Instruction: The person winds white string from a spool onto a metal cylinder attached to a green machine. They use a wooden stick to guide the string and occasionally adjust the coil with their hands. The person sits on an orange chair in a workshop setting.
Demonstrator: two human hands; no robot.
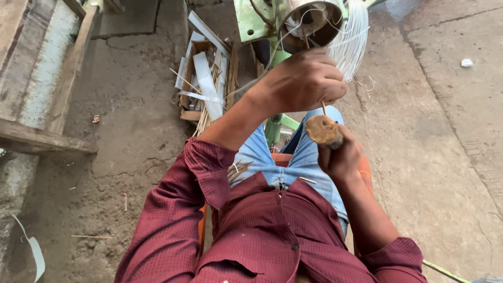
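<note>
Right hand (341, 157): grip wrapped around a short brown wooden stub (324, 131), over the lap. Left hand (304, 81): grip pinching a thin tan stick (324, 109), touching the stub's top. Beyond: green metal machine (257, 21), looped white wire bundle (350, 44), box of pale strip offcuts (207, 84) on concrete floor (435, 131).

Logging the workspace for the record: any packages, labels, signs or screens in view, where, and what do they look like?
Open cardboard box: on the ground left of the green machine, brown, holding pale flat strips and thin sticks.
No labels, signs or screens show.
</note>
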